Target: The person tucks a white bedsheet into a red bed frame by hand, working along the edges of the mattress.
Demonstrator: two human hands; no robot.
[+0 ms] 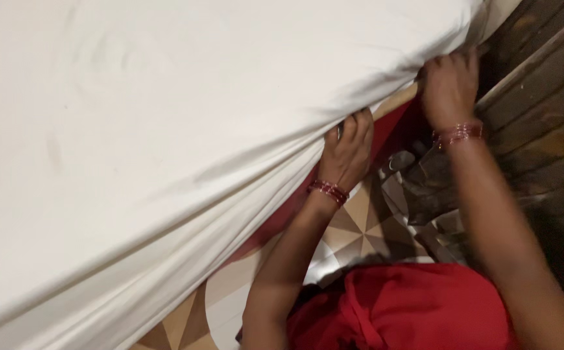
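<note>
Both hands grip the white sheet point(165, 129) — left hand point(348, 150) at the bed's edge, right hand point(449, 84) at its corner — pull evenly, keeping it taut.

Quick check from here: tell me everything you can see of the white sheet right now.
The white sheet is plain, soft-looking cloth that fills most of the view, stretched over what looks like a mattress. Its top is mostly smooth, with faint creases. Along the lower edge it gathers into long folds that run diagonally down to the left. The left hand presses into the edge from beneath, fingers curled on the fabric. The right hand holds the corner near the dark wooden wall. A red layer shows under the edge.
</note>
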